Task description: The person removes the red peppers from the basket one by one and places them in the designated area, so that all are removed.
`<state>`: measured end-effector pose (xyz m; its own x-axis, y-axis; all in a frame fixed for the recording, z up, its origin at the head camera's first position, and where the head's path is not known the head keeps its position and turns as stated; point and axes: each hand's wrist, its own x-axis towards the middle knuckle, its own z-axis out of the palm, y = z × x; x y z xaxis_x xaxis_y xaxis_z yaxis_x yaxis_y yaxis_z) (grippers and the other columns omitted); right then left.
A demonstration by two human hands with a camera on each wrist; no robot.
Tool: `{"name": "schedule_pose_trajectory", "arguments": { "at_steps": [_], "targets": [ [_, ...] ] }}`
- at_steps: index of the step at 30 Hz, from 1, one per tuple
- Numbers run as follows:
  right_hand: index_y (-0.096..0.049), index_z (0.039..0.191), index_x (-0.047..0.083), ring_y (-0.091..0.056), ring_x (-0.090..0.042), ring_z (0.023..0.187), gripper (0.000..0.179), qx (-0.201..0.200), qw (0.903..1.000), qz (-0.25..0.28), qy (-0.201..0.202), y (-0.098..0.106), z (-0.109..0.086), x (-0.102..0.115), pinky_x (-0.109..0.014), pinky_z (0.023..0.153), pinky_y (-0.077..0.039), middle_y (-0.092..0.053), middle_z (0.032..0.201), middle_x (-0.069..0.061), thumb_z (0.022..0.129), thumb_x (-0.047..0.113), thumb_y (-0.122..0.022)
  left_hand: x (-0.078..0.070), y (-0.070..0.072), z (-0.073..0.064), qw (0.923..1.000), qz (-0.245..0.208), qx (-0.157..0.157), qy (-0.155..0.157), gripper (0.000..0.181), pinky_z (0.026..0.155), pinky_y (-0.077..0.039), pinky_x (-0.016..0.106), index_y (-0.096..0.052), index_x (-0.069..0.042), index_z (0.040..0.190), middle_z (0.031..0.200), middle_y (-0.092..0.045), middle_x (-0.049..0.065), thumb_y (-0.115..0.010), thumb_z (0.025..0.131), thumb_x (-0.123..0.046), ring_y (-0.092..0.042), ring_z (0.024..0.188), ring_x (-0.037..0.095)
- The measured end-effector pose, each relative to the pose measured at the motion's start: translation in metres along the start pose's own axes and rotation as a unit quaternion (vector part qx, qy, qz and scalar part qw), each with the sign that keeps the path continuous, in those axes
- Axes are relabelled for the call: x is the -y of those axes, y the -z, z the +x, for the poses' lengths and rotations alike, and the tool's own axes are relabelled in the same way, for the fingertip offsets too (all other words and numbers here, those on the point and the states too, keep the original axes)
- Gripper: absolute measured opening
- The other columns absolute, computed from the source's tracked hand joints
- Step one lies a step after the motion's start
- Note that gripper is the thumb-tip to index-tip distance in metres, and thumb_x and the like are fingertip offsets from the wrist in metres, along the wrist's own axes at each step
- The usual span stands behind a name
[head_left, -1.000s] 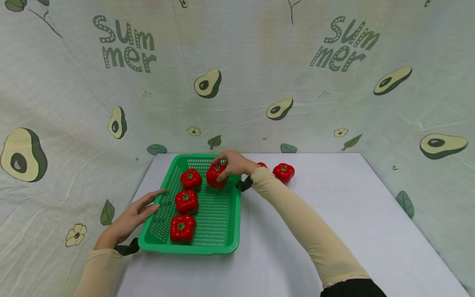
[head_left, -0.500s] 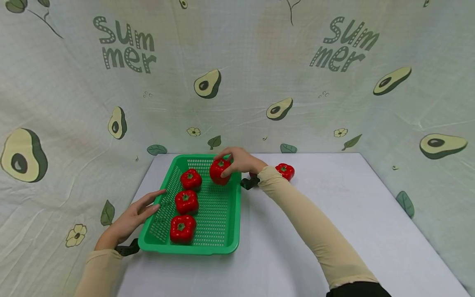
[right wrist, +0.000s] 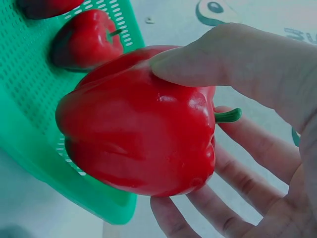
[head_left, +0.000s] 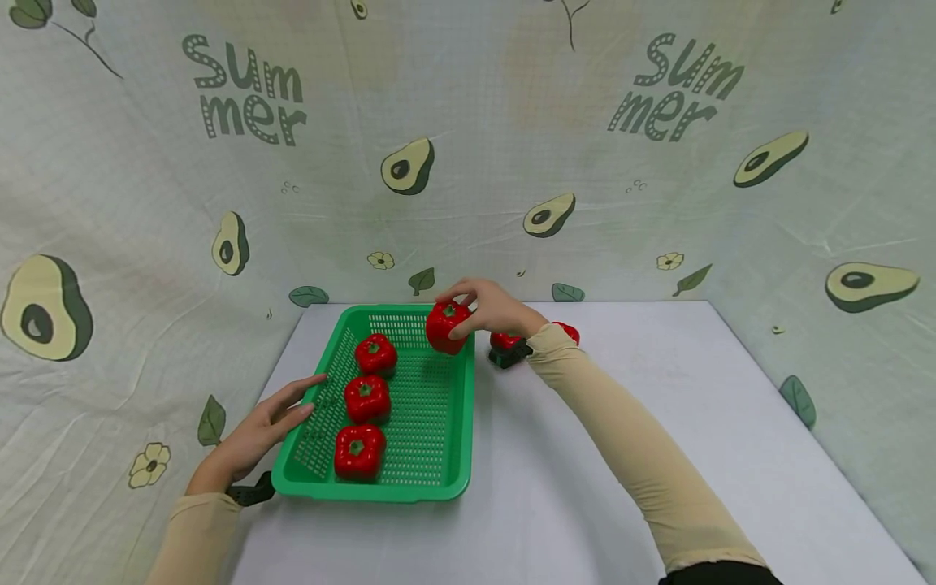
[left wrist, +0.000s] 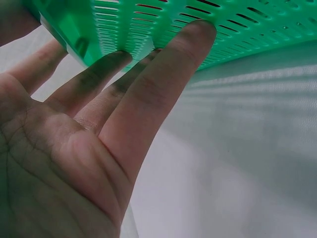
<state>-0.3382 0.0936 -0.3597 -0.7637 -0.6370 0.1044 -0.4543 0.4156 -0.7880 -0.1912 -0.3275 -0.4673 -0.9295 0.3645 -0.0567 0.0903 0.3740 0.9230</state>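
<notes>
My right hand grips a red bell pepper above the far right corner of a green plastic basket. In the right wrist view, thumb and fingers lie on opposite sides of the pepper, whose green stem points toward the palm. Three other bell peppers stand in a row inside the basket: a far one, a middle one and a near one. At the basket's left side rests my left hand. Its straight fingers touch the slotted wall in the left wrist view.
Two more red bell peppers are on the white table right of the basket: one pepper partly behind the right wrist strap, another pepper mostly behind the sleeve. An avocado-print cloth hangs behind the table.
My right hand has moved up and to the right with its bell pepper, from lower inside the basket to over the far right rim. The left hand and basket stay where they were.
</notes>
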Motion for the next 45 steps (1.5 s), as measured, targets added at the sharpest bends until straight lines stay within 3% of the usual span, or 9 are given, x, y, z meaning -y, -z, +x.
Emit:
{"name": "schedule_pose_trajectory", "arguments": {
  "at_steps": [7, 15, 22, 31, 45],
  "targets": [
    [-0.066, 0.13, 0.013, -0.05, -0.03, 0.115, 0.054, -0.013, 0.9998, 0.009, 0.008, 0.013, -0.01, 0.001, -0.039, 0.076, -0.057, -0.058, 0.129, -0.001, 0.079, 0.013, -0.083, 0.001, 0.0, 0.0, 0.9999, 0.01, -0.005, -0.003, 0.051, 0.089, -0.051, 0.035, -0.033, -0.028, 0.156, 0.159, -0.028, 0.009, -0.047, 0.107, -0.023, -0.039, 0.134, 0.042],
    [-0.065, 0.131, 0.013, -0.05, -0.03, 0.115, 0.056, -0.042, 0.999, 0.014, -0.011, 0.034, -0.031, 0.002, -0.041, 0.075, -0.058, -0.056, 0.13, -0.001, 0.078, 0.013, -0.084, 0.001, 0.0, 0.0, 1.0, 0.005, -0.003, -0.004, 0.05, 0.09, -0.051, 0.037, -0.033, -0.029, 0.155, 0.159, -0.027, 0.007, -0.047, 0.107, -0.023, -0.038, 0.136, 0.04],
    [-0.059, 0.134, -0.001, -0.048, -0.043, 0.116, 0.055, -0.047, 0.9983, 0.03, -0.015, 0.056, -0.059, 0.031, -0.044, 0.079, -0.056, -0.052, 0.136, -0.019, 0.082, 0.003, -0.078, 0.001, 0.0, -0.001, 0.9999, 0.013, -0.004, -0.005, 0.05, 0.092, -0.049, 0.04, -0.033, -0.028, 0.156, 0.16, -0.026, 0.007, -0.047, 0.107, -0.023, -0.037, 0.137, 0.037],
    [-0.063, 0.133, 0.015, -0.05, -0.032, 0.114, 0.057, -0.093, 0.995, 0.004, -0.035, 0.085, -0.071, -0.004, -0.044, 0.079, -0.056, -0.055, 0.131, -0.002, 0.08, 0.015, -0.084, 0.002, -0.001, 0.001, 0.9998, 0.016, -0.01, -0.002, 0.052, 0.097, -0.042, 0.065, -0.033, -0.029, 0.156, 0.162, -0.022, 0.011, -0.049, 0.107, -0.026, -0.033, 0.139, 0.044],
    [-0.06, 0.136, 0.014, -0.048, -0.034, 0.115, 0.059, -0.146, 0.9858, -0.022, -0.08, 0.117, -0.118, -0.03, -0.042, 0.075, -0.057, -0.051, 0.136, -0.005, 0.082, 0.018, -0.083, 0.001, -0.001, 0.001, 0.9998, 0.01, -0.016, 0.003, 0.052, 0.096, -0.043, 0.064, -0.034, -0.029, 0.155, 0.162, -0.022, 0.011, -0.05, 0.106, -0.026, -0.033, 0.139, 0.045]
  ]
}}
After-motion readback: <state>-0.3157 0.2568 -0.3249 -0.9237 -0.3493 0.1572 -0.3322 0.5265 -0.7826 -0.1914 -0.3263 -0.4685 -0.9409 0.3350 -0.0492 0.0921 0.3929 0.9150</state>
